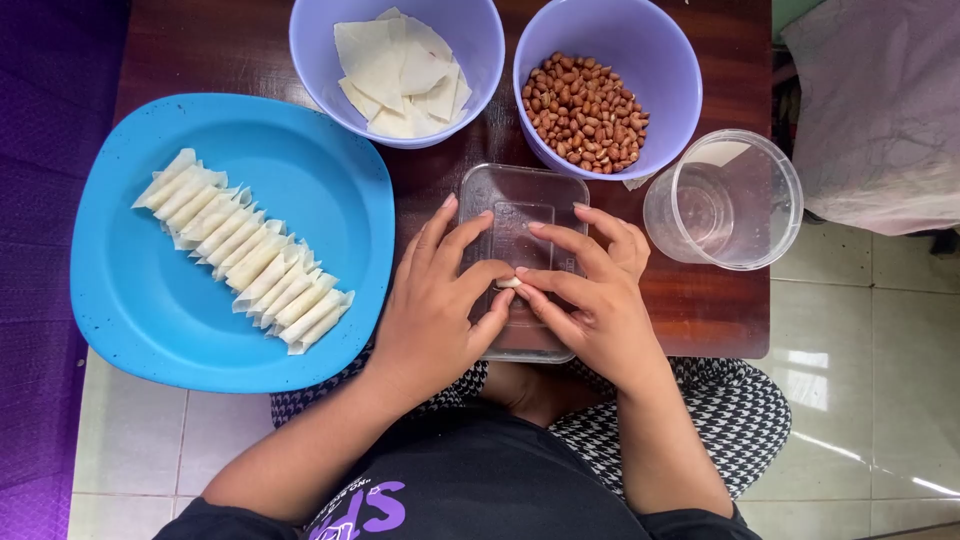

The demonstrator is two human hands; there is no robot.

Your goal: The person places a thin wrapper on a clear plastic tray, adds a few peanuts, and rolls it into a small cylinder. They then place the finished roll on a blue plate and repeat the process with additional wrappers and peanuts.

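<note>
My left hand (440, 300) and my right hand (590, 290) meet over a clear rectangular plastic container (520, 200), pinching a small white dough piece (508, 284) between their fingertips. A blue plate (150, 300) to the left carries a slanted row of several rolled white wrappers (245, 250). Behind it, a lilac bowl (310, 50) holds flat wrapper pieces (400, 70). A second lilac bowl (670, 60) holds peanuts (585, 110).
A clear round plastic tub (735, 200) lies tipped on its side at the right end of the dark wooden table (720, 310). Pale floor tiles (870, 380) lie to the right, and purple cloth (40, 200) to the left.
</note>
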